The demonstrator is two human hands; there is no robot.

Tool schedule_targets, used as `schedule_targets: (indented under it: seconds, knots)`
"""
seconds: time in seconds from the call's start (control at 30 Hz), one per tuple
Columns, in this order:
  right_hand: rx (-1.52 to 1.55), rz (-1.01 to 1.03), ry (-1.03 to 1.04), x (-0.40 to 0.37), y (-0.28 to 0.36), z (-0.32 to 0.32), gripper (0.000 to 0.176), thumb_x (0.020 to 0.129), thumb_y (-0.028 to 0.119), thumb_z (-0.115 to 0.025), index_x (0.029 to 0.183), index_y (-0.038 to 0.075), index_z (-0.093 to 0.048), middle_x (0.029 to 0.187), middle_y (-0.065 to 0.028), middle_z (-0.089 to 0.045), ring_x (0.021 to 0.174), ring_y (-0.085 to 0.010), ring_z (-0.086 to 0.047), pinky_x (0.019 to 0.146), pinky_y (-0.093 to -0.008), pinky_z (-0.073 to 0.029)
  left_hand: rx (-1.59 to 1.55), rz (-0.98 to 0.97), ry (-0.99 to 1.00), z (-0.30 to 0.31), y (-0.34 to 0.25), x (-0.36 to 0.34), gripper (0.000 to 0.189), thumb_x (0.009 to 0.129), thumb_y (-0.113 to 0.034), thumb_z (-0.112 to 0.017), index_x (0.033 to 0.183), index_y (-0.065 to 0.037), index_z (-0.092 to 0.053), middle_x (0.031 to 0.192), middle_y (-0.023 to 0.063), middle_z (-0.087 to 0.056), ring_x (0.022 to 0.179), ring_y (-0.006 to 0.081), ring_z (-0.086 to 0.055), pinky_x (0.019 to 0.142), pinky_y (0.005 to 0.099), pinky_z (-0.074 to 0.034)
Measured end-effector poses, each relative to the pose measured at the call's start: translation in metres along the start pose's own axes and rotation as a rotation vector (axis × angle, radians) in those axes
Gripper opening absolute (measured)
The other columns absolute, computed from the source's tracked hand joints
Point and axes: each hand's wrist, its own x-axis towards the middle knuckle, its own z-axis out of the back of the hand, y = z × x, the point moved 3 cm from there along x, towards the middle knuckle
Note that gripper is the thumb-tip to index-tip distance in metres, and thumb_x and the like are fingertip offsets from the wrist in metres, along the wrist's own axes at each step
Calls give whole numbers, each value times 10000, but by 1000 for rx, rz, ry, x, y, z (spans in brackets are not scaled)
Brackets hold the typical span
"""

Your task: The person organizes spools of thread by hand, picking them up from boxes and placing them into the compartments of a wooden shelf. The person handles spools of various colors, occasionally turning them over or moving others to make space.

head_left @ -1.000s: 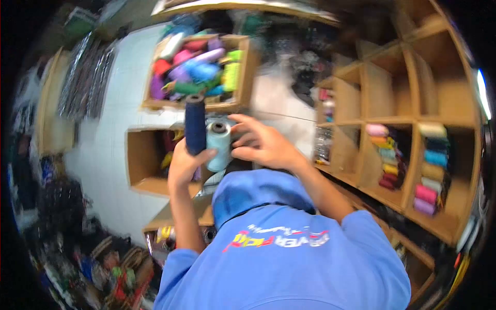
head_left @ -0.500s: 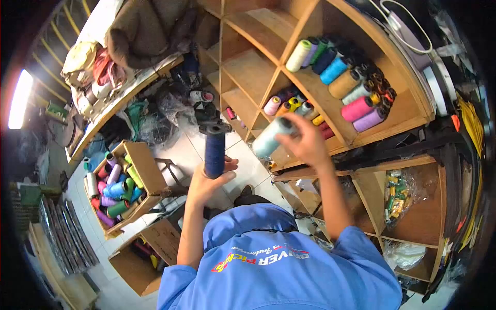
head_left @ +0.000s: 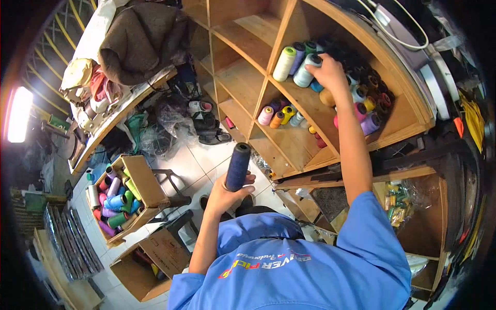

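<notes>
My left hand (head_left: pixel 230 194) is wrapped round the lower part of a dark navy thread cone (head_left: pixel 238 168), which stands upright, away from the shelf. Up at the wooden shelf (head_left: pixel 325 137), my right hand (head_left: pixel 329 74) has its fingers on the dark top of a pale blue thread cone (head_left: pixel 304 73). That cone is in front of the others in the upper right compartment. Beside it stands a pale green thread cone (head_left: pixel 284 64), with a lavender cone (head_left: pixel 297 56) behind. My right hand and forearm hide part of the coloured rows.
A cardboard box (head_left: pixel 144 181) of mixed thread spools stands on the tiled floor at left, above another open box (head_left: pixel 135 274). A neighbouring compartment holds pink (head_left: pixel 265 115) and yellow cones. Plastic bags (head_left: pixel 173 113) lie beneath the table.
My right hand has carried the pale blue cone up and into the upper right compartment. My left hand has shifted slightly right with the navy cone, tilting it a little.
</notes>
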Motion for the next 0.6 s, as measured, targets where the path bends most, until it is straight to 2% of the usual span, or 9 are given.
schedule_targets:
  seconds: [0.1,0.17,0.27,0.3,0.43,0.53,0.57,0.6]
  knots:
    - [11,24,35,5,4,0,614,749,313,-726,1199,-57,-530,1141,-285,-579,1108,-384,-551,932,-420,-450,12,-12,-109,13,1,-2,413,705,-52,-764,1074,8,-589,995,110,-681,936,172,-646,864,310,-494]
    - [0,43,-2,4,4,-6,608,756,306,-721,1204,-57,-526,1126,-285,-586,1093,-388,-559,929,-421,-452,-43,-7,-190,19,9,-4,383,711,-93,-770,1045,9,-614,945,83,-692,902,139,-644,853,288,-492]
    - [-8,91,-68,7,-1,-14,591,763,293,-716,1201,-54,-524,1080,-280,-607,1042,-401,-584,897,-427,-472,-51,16,-215,22,12,-5,379,721,-101,-764,1048,15,-612,954,87,-690,890,132,-642,848,286,-492]
    - [-4,87,-74,5,0,-13,587,765,294,-715,1196,-55,-524,1068,-277,-613,1030,-403,-589,889,-427,-477,-60,5,-191,21,12,-2,421,739,-18,-723,1109,44,-533,974,142,-668,909,203,-654,759,318,-562]
    - [-42,68,-139,-17,11,4,598,750,322,-731,1176,-49,-536,1012,-268,-634,956,-402,-620,834,-424,-504,-11,24,-171,12,5,15,380,745,-43,-731,1066,46,-548,956,139,-668,861,189,-658,727,306,-567]
    - [129,87,-25,-44,25,27,608,731,353,-752,1170,-18,-552,977,-258,-646,877,-383,-648,775,-401,-523,149,-42,-94,-3,-11,39,339,747,-65,-742,1021,34,-569,911,116,-671,798,155,-650,699,283,-556]
    - [316,108,102,-53,25,17,563,761,339,-743,1185,18,-560,929,-205,-676,760,-274,-680,666,-330,-531,194,-91,-93,-10,-17,47,303,740,-88,-759,968,15,-588,869,89,-669,737,126,-634,668,265,-541]
    - [462,122,306,-69,32,15,530,776,322,-735,1176,17,-569,906,-180,-681,736,-232,-671,641,-303,-522,215,-158,-83,-16,-18,59,289,733,-109,-771,944,-9,-599,859,67,-669,709,107,-621,642,246,-522]
